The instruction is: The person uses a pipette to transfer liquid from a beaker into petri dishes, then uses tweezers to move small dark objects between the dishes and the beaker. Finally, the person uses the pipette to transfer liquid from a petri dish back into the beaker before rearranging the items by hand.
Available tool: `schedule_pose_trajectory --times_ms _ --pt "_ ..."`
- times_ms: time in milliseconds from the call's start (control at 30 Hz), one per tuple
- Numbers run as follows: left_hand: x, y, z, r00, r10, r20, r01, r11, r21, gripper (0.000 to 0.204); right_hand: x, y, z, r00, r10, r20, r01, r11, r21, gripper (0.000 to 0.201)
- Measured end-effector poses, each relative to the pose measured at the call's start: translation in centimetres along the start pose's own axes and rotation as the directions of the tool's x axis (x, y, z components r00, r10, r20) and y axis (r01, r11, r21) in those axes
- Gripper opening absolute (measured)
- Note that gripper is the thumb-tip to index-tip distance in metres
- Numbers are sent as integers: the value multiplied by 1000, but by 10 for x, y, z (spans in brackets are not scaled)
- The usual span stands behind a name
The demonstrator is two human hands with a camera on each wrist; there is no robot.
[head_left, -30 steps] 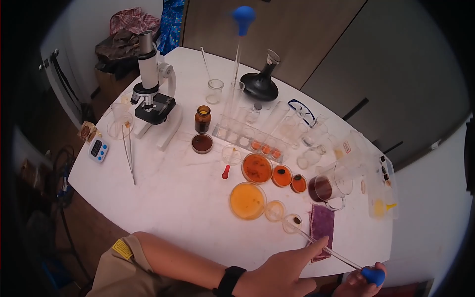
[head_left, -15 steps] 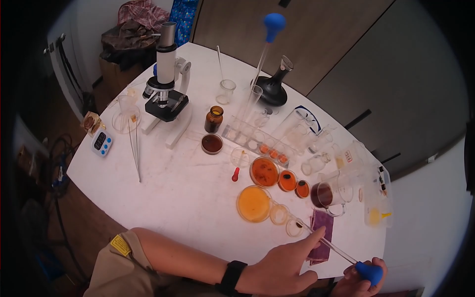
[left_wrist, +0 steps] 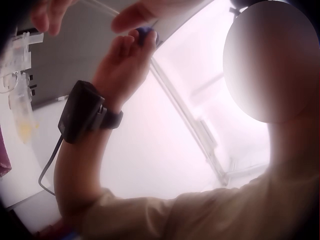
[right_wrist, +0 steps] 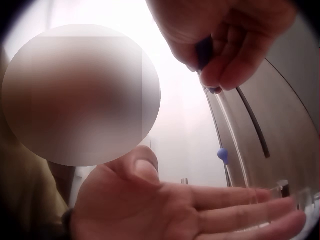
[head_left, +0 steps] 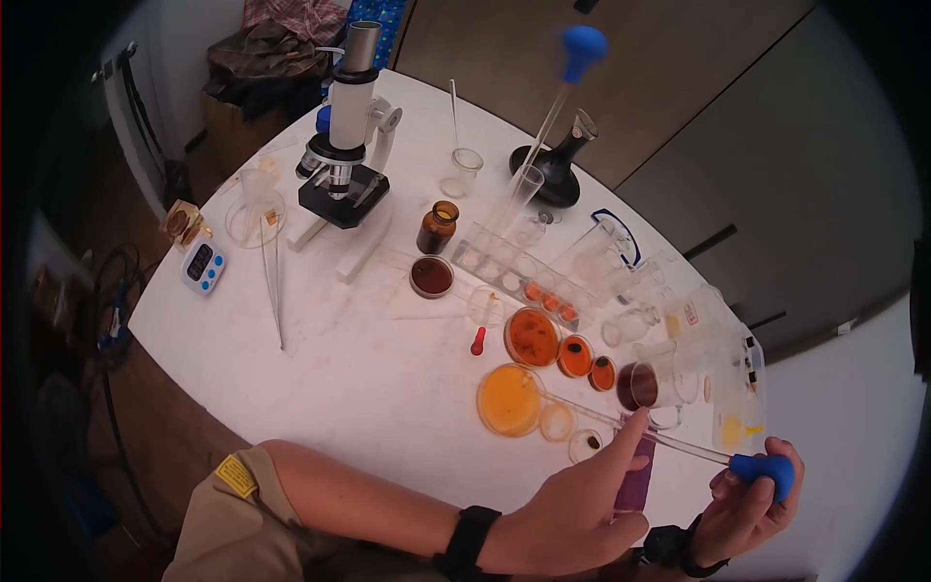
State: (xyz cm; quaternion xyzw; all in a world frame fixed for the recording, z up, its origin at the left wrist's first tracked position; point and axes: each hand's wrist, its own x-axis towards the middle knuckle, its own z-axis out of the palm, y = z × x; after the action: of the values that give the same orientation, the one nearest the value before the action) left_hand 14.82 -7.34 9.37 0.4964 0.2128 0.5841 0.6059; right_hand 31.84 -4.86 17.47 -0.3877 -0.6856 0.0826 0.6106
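My right hand [head_left: 756, 500] grips the blue rubber bulb [head_left: 761, 473] of a glass pipette [head_left: 690, 447]. The tube slants left, its far end over the large petri dish of yellow-orange liquid [head_left: 509, 403]. My left hand [head_left: 572, 504] is stretched out beneath the tube, index fingertip right at the glass. In the right wrist view the straight fingers of the left hand [right_wrist: 200, 210] show palm-on. Near that hand lie a small petri dish with a black spot [head_left: 585, 445], a small pale dish [head_left: 557, 423] and a purple cloth [head_left: 635, 485].
Three dishes of orange liquid [head_left: 532, 338] form a row behind, beside a glass jug of dark liquid [head_left: 640, 385]. Farther back are a test-tube rack [head_left: 524, 274], a brown bottle [head_left: 438, 229], a microscope [head_left: 344, 145] and a tall pipette with a blue bulb [head_left: 584, 50]. Tweezers [head_left: 273, 291] lie left.
The right hand has risen and moved right with the bulb, so the pipette lies flatter. Its far end has shifted from the black-spotted dish to the yellow-orange one. The head view has turned.
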Motion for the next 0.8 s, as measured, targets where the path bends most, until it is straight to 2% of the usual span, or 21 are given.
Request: schedule_pose_trajectory --times_ms 67,133,367,433,633,800 --pt "1 2 -2 1000 -12 -7 12 1000 -8 91 6 -3 9 1000 -9 -14 8 1000 -17 39" --pt "3 3 -1 999 -24 -34 24 1000 4 91 13 -2 8 995 -11 100 10 1000 7 35" --pt "6 13 -9 997 -81 -16 79 992 -95 94 30 -2 22 987 -60 152 65 997 -30 31" --pt "8 5 -6 999 -27 -39 25 998 -52 95 31 -4 31 998 -41 44 44 998 -52 36" --pt "15 3 -8 995 23 -92 -26 999 -37 95 33 -2 37 995 -77 64 79 996 -34 32" --pt "14 14 -13 995 -12 -95 8 999 -40 95 40 -5 43 994 -66 86 73 994 -75 30"
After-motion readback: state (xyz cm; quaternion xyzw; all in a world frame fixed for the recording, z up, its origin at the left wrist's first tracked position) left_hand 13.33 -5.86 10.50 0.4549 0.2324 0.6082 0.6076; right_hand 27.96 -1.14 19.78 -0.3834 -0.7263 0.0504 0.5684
